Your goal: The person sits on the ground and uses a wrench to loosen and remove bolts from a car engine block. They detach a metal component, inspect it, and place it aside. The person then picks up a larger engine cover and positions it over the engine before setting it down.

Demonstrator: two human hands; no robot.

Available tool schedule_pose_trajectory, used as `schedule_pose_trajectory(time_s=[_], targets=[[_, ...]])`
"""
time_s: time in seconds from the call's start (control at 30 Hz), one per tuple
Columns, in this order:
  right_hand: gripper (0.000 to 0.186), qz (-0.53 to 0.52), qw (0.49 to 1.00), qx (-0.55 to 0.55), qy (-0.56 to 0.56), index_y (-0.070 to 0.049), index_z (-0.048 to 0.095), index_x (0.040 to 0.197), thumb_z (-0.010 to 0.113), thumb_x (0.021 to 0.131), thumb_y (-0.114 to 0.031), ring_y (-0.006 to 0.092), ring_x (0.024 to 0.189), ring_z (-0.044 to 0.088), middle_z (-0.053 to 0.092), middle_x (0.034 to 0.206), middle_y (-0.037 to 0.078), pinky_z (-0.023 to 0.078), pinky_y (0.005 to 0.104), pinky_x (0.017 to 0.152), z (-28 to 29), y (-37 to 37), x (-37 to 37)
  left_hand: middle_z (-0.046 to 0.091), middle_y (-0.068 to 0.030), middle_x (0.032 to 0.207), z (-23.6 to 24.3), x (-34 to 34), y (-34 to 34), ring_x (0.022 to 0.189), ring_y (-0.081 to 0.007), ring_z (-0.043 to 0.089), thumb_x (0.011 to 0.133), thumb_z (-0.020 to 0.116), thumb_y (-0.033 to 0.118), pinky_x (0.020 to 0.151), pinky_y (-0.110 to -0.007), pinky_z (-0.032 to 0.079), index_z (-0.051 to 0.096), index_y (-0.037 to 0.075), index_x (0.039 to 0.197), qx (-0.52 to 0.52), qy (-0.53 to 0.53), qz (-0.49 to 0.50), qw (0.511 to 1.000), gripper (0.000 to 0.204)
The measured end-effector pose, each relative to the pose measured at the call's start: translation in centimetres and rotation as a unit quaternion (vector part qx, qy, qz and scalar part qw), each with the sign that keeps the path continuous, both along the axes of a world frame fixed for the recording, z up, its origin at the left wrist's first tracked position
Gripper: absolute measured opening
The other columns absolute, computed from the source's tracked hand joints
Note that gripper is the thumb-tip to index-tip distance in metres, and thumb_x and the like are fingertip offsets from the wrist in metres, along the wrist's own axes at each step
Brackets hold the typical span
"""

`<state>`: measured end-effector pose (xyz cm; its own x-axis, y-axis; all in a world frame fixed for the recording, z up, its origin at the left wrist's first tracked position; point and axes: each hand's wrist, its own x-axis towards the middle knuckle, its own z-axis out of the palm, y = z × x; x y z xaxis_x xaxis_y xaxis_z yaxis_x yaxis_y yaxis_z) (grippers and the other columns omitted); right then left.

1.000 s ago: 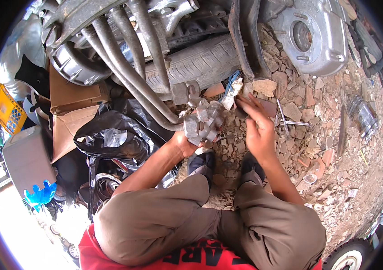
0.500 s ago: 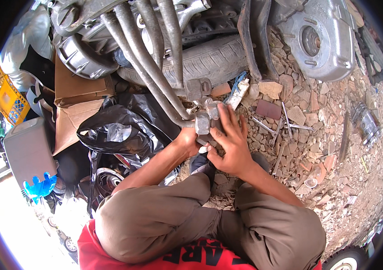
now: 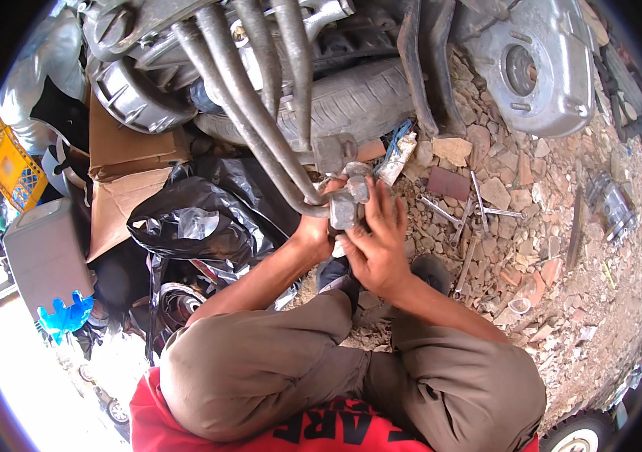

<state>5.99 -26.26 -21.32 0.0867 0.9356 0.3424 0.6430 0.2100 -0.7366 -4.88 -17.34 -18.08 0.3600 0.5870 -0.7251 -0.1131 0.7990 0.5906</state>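
Observation:
Several bent grey metal pipes, an exhaust manifold (image 3: 224, 102), run down from the engine toward me and end in a thick metal flange (image 3: 343, 209). My left hand (image 3: 312, 235) is closed around the pipe end from the left, its fingertips mostly hidden behind the metal. On the right side of the flange lies my right hand (image 3: 383, 252), fingers along its edge and thumb below, gripping it. A small whitish bit shows by the right thumb, too small to name. A second flange (image 3: 335, 153) sits just beyond my hands.
Behind the pipes lies a tyre (image 3: 351, 98). Several wrenches (image 3: 479, 203) rest on the rubble at right, near a reddish block (image 3: 448, 183). At left are a black plastic bag (image 3: 200, 215), a cardboard box (image 3: 121, 166) and a grey bin (image 3: 48, 252). A metal housing (image 3: 558, 71) stands far right.
My right hand has slid slightly down and left along the flange, its thumb now lower. The flange has tilted a little; my left hand stays on the pipe end.

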Motion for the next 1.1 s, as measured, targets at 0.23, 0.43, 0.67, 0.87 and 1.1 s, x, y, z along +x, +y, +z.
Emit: schedule_pose_trajectory(time_s=[0.23, 0.43, 0.67, 0.87, 1.1], targets=[[0.041, 0.035, 0.999, -0.011, -0.019, -0.012, 0.060, 0.133, 0.058, 0.095, -0.026, 0.0442, 0.141, 0.030, 0.032, 0.154, 0.023, 0.021, 0.0600, 0.108, 0.2, -0.6, -0.2, 0.056, -0.0128, 0.127, 0.3, 0.0, 0.1, 0.110, -0.0247, 0.061, 0.104, 0.040, 0.034, 0.085, -0.038, 0.055, 0.051, 0.009, 0.133, -0.036, 0.014, -0.022, 0.999, 0.040], [0.041, 0.018, 1.000, -0.007, 0.016, -0.010, 0.059, 0.134, 0.054, 0.097, -0.024, 0.0442, 0.142, 0.029, 0.031, 0.155, 0.023, 0.019, 0.0591, 0.109, 0.6, -0.2, 0.3, 0.058, -0.0110, 0.124, 0.0, 0.7, -0.2, 0.111, -0.0241, 0.059, 0.105, 0.037, 0.038, 0.091, -0.040, 0.052, 0.049, 0.009, 0.133, -0.013, 0.004, -0.004, 1.000, 0.042], [0.048, 0.007, 1.000, -0.016, 0.006, -0.008, 0.059, 0.134, 0.058, 0.094, -0.034, 0.0443, 0.143, 0.027, 0.036, 0.153, 0.020, 0.016, 0.0586, 0.111, 1.4, 0.4, 0.8, 0.055, -0.0136, 0.130, -0.8, -0.4, -0.5, 0.119, -0.0257, 0.055, 0.104, 0.040, 0.038, 0.098, -0.041, 0.049, 0.035, 0.009, 0.144, 0.029, -0.038, -0.041, 0.998, 0.050], [0.048, 0.004, 0.990, -0.049, 0.130, -0.005, 0.062, 0.129, 0.059, 0.095, -0.038, 0.0444, 0.141, 0.031, 0.039, 0.152, 0.019, 0.019, 0.0565, 0.111, -0.9, 2.0, 3.2, 0.061, -0.0091, 0.120, -3.3, -1.5, -0.5, 0.105, -0.0220, 0.063, 0.102, 0.038, 0.050, 0.080, -0.040, 0.056, 0.046, 0.012, 0.134, -0.027, -0.015, -0.112, 0.993, 0.050], [0.029, -0.009, 0.946, -0.057, 0.319, 0.001, 0.070, 0.109, 0.062, 0.096, -0.024, 0.0326, 0.123, 0.055, 0.062, 0.128, 0.019, 0.041, 0.0402, 0.103, -1.5, 2.2, 4.0, 0.068, -0.0103, 0.098, -4.3, -2.5, -0.6, 0.073, -0.0257, 0.069, 0.101, 0.035, 0.053, 0.035, -0.021, 0.043, 0.057, 0.008, 0.119, -0.142, -0.130, -0.082, 0.978, 0.053]])
